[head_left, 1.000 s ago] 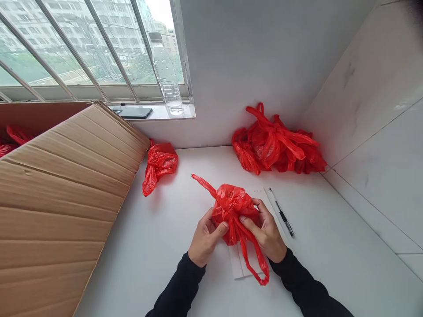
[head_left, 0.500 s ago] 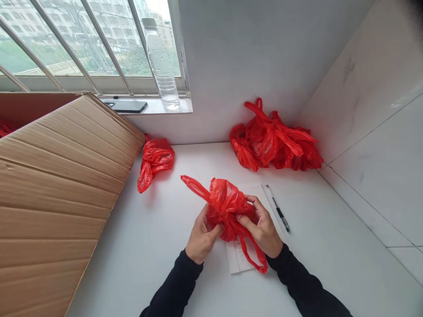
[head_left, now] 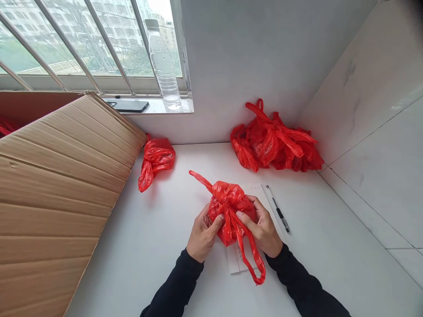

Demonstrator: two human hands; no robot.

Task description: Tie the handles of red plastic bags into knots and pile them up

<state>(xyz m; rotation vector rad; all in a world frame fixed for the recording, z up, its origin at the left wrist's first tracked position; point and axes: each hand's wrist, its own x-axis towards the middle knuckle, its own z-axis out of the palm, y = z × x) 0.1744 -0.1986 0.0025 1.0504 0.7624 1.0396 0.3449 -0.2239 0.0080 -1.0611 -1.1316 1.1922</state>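
Observation:
A knotted red plastic bag [head_left: 231, 207] is held in front of me over the white table [head_left: 158, 264]. My left hand [head_left: 205, 231] grips its left side, thumb on top near the knot. On the right side my right hand [head_left: 261, 224] is closed round it, its thumb pressing beside the knot. One handle loop hangs down toward me and another end sticks out to the upper left. What the bag contains is hidden. Beneath it lies a sheet of white paper [head_left: 235, 262], partly covered, with a black and clear pen [head_left: 279, 210] to its right.
A large cardboard box [head_left: 66, 185] fills the left side, with red plastic inside. Another tied red bag [head_left: 157, 160] rests beside it. Several red bags [head_left: 274, 138] are heaped by the back wall. A phone [head_left: 128, 106] and a water bottle [head_left: 164, 66] occupy the windowsill.
The bag has turned slightly in my hands, so its knot shows more plainly. Its handle loop hangs lower, and my left thumb has shifted up a little.

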